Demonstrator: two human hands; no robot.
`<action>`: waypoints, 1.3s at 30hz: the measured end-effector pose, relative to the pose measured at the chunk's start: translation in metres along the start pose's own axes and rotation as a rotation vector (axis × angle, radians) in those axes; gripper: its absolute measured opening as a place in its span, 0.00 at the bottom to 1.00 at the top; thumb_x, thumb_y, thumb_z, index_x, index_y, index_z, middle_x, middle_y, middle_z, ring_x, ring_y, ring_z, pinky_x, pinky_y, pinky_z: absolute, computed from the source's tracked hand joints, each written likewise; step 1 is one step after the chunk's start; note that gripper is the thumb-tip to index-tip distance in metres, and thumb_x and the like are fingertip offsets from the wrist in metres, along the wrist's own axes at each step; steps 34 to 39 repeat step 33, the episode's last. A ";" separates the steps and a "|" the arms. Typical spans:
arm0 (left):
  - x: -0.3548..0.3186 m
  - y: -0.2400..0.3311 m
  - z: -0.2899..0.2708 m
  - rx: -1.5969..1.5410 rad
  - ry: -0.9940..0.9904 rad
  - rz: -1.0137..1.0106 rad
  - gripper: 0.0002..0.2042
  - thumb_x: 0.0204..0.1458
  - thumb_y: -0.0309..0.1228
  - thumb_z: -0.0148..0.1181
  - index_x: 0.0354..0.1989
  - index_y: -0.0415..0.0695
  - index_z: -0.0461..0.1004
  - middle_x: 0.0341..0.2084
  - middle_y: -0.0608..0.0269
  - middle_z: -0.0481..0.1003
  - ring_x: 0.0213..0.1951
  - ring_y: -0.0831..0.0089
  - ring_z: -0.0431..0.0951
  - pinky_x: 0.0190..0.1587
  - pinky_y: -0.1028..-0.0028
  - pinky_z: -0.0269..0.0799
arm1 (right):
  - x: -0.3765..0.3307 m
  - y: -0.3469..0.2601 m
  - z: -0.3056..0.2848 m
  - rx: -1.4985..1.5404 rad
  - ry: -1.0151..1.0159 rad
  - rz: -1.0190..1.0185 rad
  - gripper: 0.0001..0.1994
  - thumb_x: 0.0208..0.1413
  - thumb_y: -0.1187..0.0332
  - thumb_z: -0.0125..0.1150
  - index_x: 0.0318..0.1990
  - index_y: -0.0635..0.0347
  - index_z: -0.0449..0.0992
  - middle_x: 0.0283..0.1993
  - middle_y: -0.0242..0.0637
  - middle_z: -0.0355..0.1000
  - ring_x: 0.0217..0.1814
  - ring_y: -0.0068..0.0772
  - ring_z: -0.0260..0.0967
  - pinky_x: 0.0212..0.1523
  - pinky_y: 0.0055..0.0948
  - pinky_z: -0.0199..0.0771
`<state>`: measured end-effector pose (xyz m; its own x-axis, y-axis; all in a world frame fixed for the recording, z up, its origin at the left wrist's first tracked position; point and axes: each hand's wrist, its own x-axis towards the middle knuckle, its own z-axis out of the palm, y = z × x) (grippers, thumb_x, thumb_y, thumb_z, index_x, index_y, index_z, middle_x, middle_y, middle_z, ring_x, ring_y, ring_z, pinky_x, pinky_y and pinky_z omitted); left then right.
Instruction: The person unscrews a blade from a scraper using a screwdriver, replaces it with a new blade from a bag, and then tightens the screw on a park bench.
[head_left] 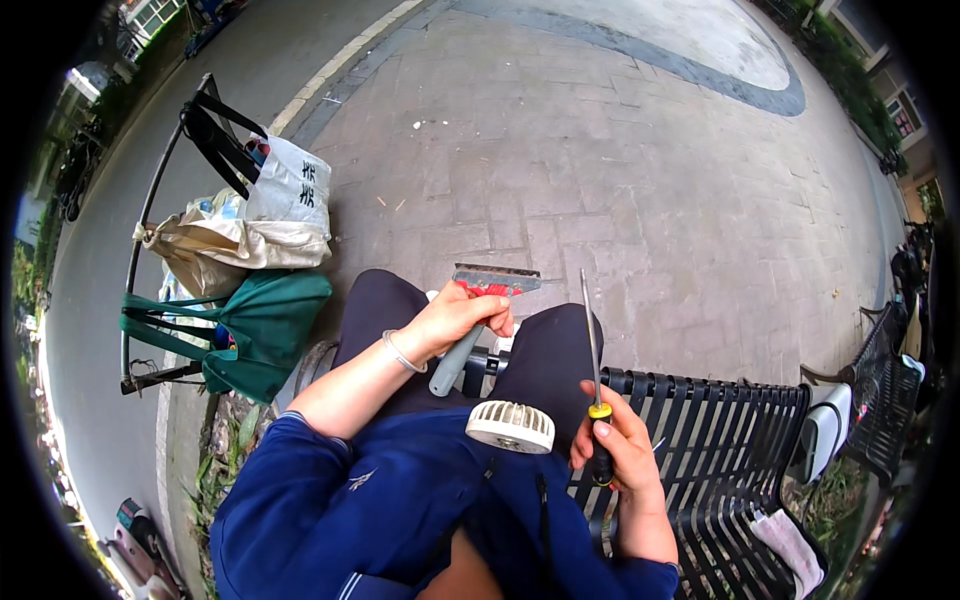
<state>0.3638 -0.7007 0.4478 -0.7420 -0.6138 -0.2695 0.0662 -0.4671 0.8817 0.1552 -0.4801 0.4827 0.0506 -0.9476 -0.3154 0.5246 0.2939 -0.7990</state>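
Note:
My left hand (452,318) is closed round a scraper (498,273) over my lap. Its wide dark metal blade points away from me, with a red part below it and a grey handle (455,366) sticking out under the hand. My right hand (628,445) grips a screwdriver (601,462) by its black and yellow handle, the long metal shaft standing up and away from me. Between the hands, a small round white fan (510,427) rests against the front of my blue top. The scraper and the screwdriver are apart.
I sit on a black slatted metal bench (700,430), with a pinkish cloth (788,545) and a white case-like object (826,430) toward its right end. At left stands a cart (150,205) carrying a green bag (268,335) and a white bag (290,185). Brick paving (600,190) spreads ahead.

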 end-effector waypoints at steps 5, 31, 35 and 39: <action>-0.010 0.005 0.007 0.043 0.064 -0.029 0.15 0.62 0.31 0.50 0.23 0.40 0.70 0.21 0.65 0.72 0.28 0.77 0.73 0.34 0.79 0.69 | 0.002 -0.019 0.014 -0.028 -0.150 0.222 0.31 0.61 0.67 0.50 0.70 0.57 0.50 0.32 0.48 0.66 0.17 0.30 0.64 0.18 0.24 0.65; -0.005 -0.001 0.009 0.096 0.053 0.149 0.17 0.60 0.26 0.51 0.58 0.38 0.65 0.20 0.72 0.65 0.20 0.83 0.62 0.22 0.80 0.60 | 0.004 -0.019 0.028 0.317 -0.134 0.265 0.29 0.61 0.67 0.48 0.70 0.60 0.51 0.24 0.41 0.61 0.16 0.28 0.58 0.16 0.25 0.59; -0.004 -0.003 0.005 0.123 0.039 0.136 0.20 0.60 0.26 0.51 0.61 0.39 0.63 0.20 0.71 0.65 0.20 0.83 0.62 0.22 0.80 0.60 | 0.004 -0.019 0.029 0.321 -0.132 0.266 0.29 0.61 0.67 0.48 0.70 0.60 0.51 0.24 0.41 0.61 0.15 0.28 0.57 0.16 0.25 0.59; -0.004 -0.003 0.005 0.123 0.039 0.136 0.20 0.60 0.26 0.51 0.61 0.39 0.63 0.20 0.71 0.65 0.20 0.83 0.62 0.22 0.80 0.60 | 0.004 -0.019 0.029 0.321 -0.132 0.266 0.29 0.61 0.67 0.48 0.70 0.60 0.51 0.24 0.41 0.61 0.15 0.28 0.57 0.16 0.25 0.59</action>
